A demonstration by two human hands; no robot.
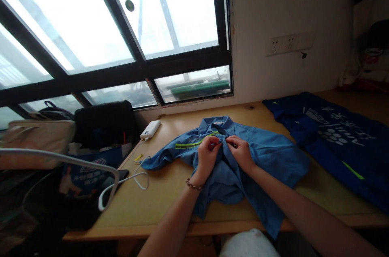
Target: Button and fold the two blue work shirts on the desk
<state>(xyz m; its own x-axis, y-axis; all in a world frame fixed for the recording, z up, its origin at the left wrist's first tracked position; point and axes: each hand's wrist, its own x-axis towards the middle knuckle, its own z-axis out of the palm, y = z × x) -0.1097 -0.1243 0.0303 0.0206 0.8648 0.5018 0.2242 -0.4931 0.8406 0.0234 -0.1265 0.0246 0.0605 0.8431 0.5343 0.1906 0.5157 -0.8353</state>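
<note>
A light blue shirt with a yellow-green stripe lies spread on the wooden table, collar toward the window. My left hand and my right hand meet at the shirt's front placket just below the collar. Both hands are closed, pinching the fabric edges together. A beaded bracelet sits on my left wrist.
A dark blue garment with white print lies at the table's right. A white power bank with a white cable lies at the left near a black bag. Wall sockets are above. A window stands behind the table.
</note>
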